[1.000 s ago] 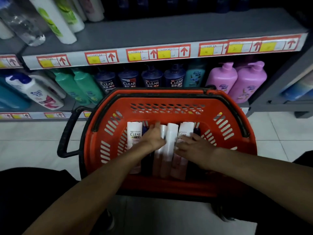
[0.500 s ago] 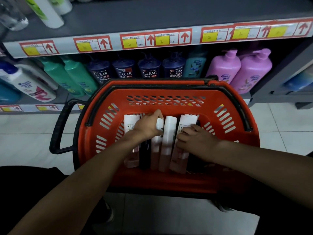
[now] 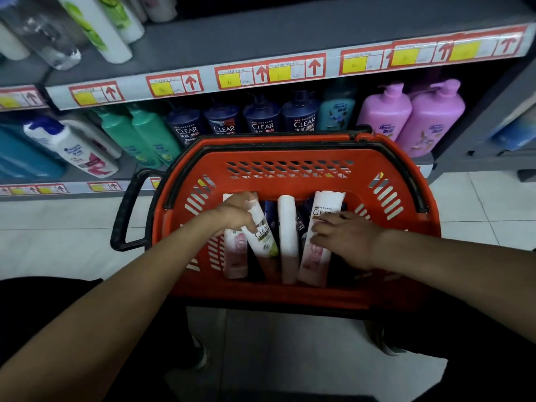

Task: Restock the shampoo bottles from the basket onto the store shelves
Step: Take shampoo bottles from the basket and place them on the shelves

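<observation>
A red plastic basket (image 3: 290, 153) sits on the floor before the shelves, holding several white-and-pink CLEAR shampoo bottles with dark ones between them. My left hand (image 3: 235, 213) grips a white CLEAR bottle (image 3: 262, 232) near its cap and holds it tilted above the others. My right hand (image 3: 345, 237) lies over the rightmost white CLEAR bottle (image 3: 317, 258), fingers curled on its label. Another white bottle (image 3: 288, 227) lies between the two hands. The lower shelf (image 3: 95, 177) behind the basket carries dark blue CLEAR bottles (image 3: 262, 118).
The grey upper shelf (image 3: 261, 42) has free space at centre and right; white and clear bottles stand at its left. Green bottles (image 3: 145, 132), purple pump bottles (image 3: 412, 114) and a white-blue bottle (image 3: 72, 146) fill the lower shelf. The basket's black handle (image 3: 124, 210) sticks out left.
My left hand has closed on one white bottle and tipped its top up out of the row. My right hand stayed on the right bottle. The view shifted downward slightly.
</observation>
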`<state>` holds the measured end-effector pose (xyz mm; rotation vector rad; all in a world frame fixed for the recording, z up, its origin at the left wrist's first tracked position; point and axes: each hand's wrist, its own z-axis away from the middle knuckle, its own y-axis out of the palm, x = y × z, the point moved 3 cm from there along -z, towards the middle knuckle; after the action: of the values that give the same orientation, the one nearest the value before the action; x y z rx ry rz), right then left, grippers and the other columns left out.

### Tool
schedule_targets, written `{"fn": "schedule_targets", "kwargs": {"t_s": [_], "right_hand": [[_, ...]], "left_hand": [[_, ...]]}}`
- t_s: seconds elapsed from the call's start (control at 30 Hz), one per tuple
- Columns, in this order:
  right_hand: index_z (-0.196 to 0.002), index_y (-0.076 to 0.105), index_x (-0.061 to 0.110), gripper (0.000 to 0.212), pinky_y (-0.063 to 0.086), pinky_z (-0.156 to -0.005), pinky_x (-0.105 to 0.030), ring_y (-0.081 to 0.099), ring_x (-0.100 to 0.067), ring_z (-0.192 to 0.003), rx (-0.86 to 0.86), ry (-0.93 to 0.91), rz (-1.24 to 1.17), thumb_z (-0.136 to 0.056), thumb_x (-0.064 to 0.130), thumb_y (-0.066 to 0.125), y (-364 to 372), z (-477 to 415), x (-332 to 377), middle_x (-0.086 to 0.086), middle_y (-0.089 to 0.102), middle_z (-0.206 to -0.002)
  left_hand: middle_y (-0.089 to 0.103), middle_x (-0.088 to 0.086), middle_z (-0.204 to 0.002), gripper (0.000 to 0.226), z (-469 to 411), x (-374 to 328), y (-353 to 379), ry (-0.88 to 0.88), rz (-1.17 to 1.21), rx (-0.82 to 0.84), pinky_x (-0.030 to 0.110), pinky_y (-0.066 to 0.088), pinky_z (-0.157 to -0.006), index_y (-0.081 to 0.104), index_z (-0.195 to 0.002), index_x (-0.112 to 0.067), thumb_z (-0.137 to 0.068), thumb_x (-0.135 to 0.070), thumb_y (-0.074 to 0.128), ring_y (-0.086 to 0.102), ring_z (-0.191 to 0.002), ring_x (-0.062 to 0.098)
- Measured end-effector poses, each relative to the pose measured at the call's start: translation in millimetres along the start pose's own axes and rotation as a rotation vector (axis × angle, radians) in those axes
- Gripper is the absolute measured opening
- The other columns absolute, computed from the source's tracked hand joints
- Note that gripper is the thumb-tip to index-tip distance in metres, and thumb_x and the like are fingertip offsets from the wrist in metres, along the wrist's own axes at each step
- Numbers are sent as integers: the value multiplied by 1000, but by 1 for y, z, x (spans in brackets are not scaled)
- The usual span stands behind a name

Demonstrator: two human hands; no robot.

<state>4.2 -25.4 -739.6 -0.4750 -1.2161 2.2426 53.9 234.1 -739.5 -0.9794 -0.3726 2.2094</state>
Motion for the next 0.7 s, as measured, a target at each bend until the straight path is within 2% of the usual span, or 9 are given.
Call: {"fn": "schedule_targets", "kwargs": {"t_s": [0.13, 0.23, 0.3, 0.37, 0.47, 0.6, 0.7], "right_hand": [[-151, 43, 25, 58, 29, -115, -38, 25, -28, -149, 66, 32, -35, -96, 13, 56, -13, -1, 6, 0, 36, -156], [-151, 43, 17, 60, 34, -116, -38, 31, -29, -147, 98, 68, -88, -95, 7, 59, -22, -2, 9, -7, 37, -158], [-150, 44, 14, 61, 42, -111, -39, 36, -31, -144, 88, 99, -123, -92, 4, 62, -29, -3, 8, -9, 37, -157], [-148, 46, 15, 60, 47, -104, -38, 40, -32, -140, 62, 122, -141, -92, 4, 62, -38, -2, 8, -10, 37, -155], [-154, 38, 18, 63, 50, -102, -44, 41, -35, -139, 34, 139, -215, -95, 4, 55, -56, -2, 10, -13, 33, -156], [-158, 31, 21, 70, 48, -105, -43, 48, -34, -132, -102, 160, -532, -96, 20, 64, -91, -1, 17, -14, 40, -152], [-152, 39, 23, 75, 46, -105, -42, 50, -28, -131, -275, 148, -754, -88, 34, 76, -118, 1, 27, -8, 50, -146]], "left_hand": [[53, 3, -131, 70, 15, 5, 1, 24, 29, -30, 49, 57, -94, 55, -129, -20, -72, 8, 85, 58, -115, 23], [51, 6, -129, 75, 29, 2, -1, 41, 8, -55, 41, 59, -88, 55, -131, -22, -70, 7, 88, 60, -117, 27], [54, 8, -127, 76, 39, -4, -9, 52, 4, -84, 38, 58, -87, 56, -133, -21, -69, 5, 89, 62, -114, 27], [61, 10, -124, 73, 49, -13, -22, 89, -24, -120, 37, 57, -92, 60, -129, -22, -68, 3, 90, 63, -114, 27], [67, 5, -111, 67, 73, -34, -47, 177, -22, -178, 31, 54, -86, 63, -123, -22, -68, 6, 89, 64, -107, 24], [72, 5, -113, 69, 103, -55, -75, 298, 130, -234, 41, 58, -93, 67, -122, -22, -65, 12, 88, 67, -110, 26], [76, 5, -113, 68, 111, -58, -83, 303, 332, -266, 50, 59, -95, 70, -122, -23, -64, 6, 91, 70, -110, 28]]}}
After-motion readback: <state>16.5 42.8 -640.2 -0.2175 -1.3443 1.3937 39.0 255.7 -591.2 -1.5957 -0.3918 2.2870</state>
